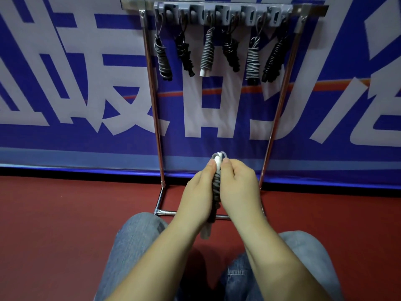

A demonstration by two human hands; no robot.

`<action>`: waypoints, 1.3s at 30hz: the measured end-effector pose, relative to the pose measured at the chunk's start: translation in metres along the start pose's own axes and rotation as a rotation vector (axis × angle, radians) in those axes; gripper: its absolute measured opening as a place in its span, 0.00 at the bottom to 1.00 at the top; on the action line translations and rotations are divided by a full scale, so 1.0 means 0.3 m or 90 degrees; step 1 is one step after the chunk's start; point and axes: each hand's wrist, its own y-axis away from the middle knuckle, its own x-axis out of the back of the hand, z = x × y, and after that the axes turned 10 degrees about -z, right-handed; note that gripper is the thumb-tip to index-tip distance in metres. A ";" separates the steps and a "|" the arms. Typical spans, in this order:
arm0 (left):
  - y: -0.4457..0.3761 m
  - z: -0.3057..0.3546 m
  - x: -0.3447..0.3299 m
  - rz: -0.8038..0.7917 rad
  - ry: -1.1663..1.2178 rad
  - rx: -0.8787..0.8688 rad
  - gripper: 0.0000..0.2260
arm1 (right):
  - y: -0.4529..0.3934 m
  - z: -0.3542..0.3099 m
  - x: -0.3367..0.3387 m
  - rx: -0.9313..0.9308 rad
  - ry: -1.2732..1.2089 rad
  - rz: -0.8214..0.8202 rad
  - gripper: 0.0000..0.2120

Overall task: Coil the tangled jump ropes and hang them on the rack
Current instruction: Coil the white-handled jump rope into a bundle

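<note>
From the head view, you have the coiled jump rope (216, 187) pressed between both hands, low in front of the rack (223, 9), between its 2 uprights and well below the hook bar. Your left hand (196, 192) wraps its fingers round the left side of the bundle; your right hand (237, 187) closes on the right side, and both thumbs pinch the white loop at the top end. A pale handle sticks out under your left wrist.

The bundle looks light and soft, but springy: the grey turns will likely loosen if you ease off, so keep your hold on the wound middle and lift by the top loop, which is what should go over a hook.

On the rack, 6 coiled ropes (207, 53) hang side by side from the hook bar. Both your forearms reach forward over your knees, wrists angled inward, palms facing each other.
</note>
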 end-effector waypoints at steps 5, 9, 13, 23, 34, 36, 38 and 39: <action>0.018 -0.025 -0.001 0.073 -0.063 -0.030 0.22 | -0.001 0.019 -0.003 -0.014 0.038 -0.005 0.17; 0.019 -0.027 -0.021 0.111 -0.109 -0.051 0.13 | 0.006 0.034 -0.008 -0.030 0.052 0.019 0.18; 0.018 -0.025 -0.045 0.100 -0.039 -0.030 0.13 | 0.014 0.036 -0.010 -0.025 0.066 0.022 0.17; 0.010 -0.022 -0.019 0.139 -0.002 -0.067 0.16 | 0.008 0.029 -0.012 0.031 0.134 -0.050 0.18; 0.004 -0.032 0.023 0.050 0.085 -0.070 0.23 | 0.012 0.056 -0.026 0.002 -0.076 -0.050 0.11; 0.003 -0.035 0.025 0.050 0.072 -0.074 0.19 | 0.014 0.059 -0.024 0.003 -0.079 -0.054 0.11; 0.004 -0.039 0.025 0.073 0.032 -0.078 0.15 | 0.019 0.059 -0.023 0.011 -0.058 -0.053 0.10; 0.006 -0.040 0.026 0.085 0.019 -0.075 0.14 | 0.022 0.060 -0.023 0.009 -0.050 -0.055 0.10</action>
